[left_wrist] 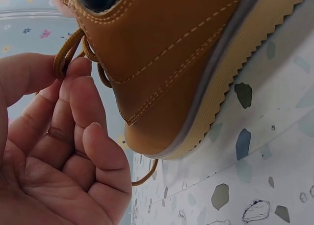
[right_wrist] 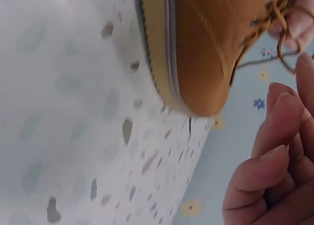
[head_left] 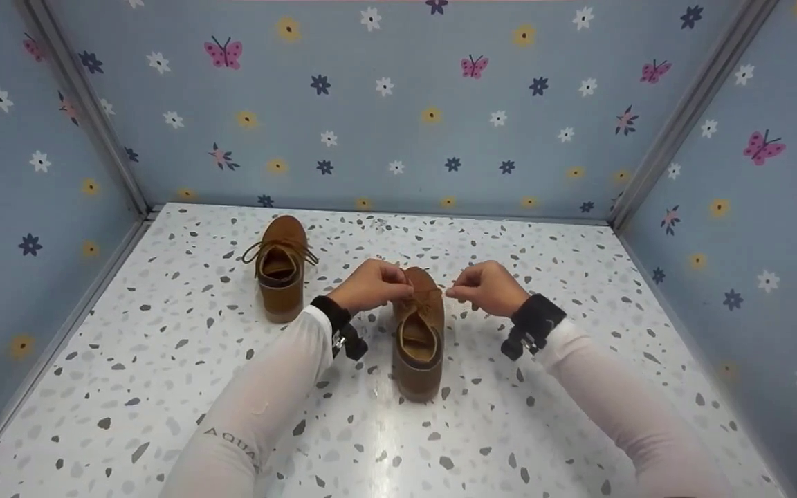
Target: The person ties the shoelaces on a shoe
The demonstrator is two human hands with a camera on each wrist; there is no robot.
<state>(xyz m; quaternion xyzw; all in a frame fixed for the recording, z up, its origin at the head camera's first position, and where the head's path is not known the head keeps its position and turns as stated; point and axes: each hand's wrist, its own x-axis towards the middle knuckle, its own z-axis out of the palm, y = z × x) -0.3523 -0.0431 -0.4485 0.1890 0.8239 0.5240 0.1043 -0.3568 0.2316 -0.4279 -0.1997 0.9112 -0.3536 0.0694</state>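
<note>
A brown lace-up shoe (head_left: 418,380) stands on the speckled surface between my hands, toe pointing away. My left hand (head_left: 369,285) is at the left of its lacing. In the left wrist view, the thumb and forefinger pinch a loop of brown shoelace (left_wrist: 67,49), the other fingers loosely bent. On the shoe's other side, my right hand (head_left: 490,287) pinches the lace a little out from the shoe; its fingertips are partly cut off in the right wrist view. A lace end (left_wrist: 145,177) hangs beyond the toe.
To the left stands the matching brown shoe (head_left: 282,301), its laces tied in a bow. Blue panels (head_left: 398,138) with flowers and butterflies enclose the white speckled tabletop (head_left: 184,387) at the back and both sides. Black straps (head_left: 540,321) circle both wrists.
</note>
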